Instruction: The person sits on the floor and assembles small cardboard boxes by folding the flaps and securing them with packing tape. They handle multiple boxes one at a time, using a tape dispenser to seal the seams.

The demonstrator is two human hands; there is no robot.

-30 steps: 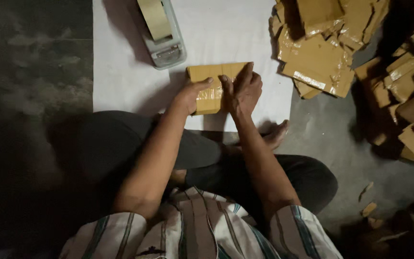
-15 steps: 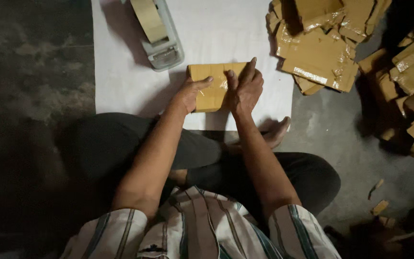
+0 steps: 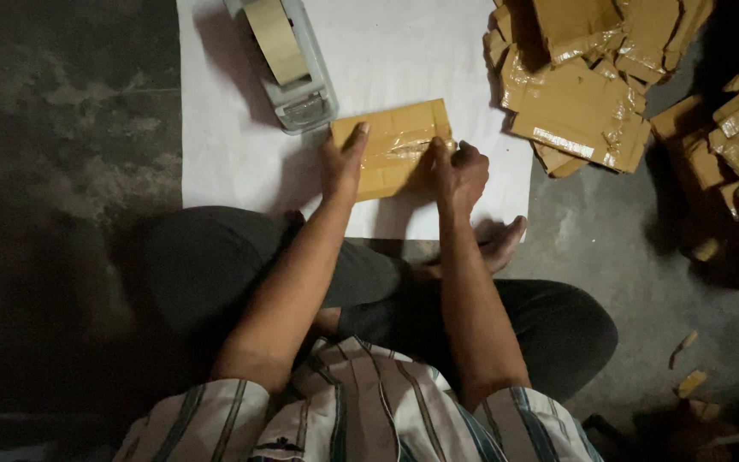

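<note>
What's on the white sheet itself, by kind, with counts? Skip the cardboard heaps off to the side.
Flat brown taped cardboard packet, held down by the left hand and right hand: 1
Grey tape dispenser with a roll of tape: 1
Total on the white sheet: 2

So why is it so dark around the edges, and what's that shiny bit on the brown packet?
Head view: light falls mainly on the white sheet; the floor fades into shadow. Glare glints off tape on the brown packet between the left hand and right hand. The picture is fairly sharp.
</note>
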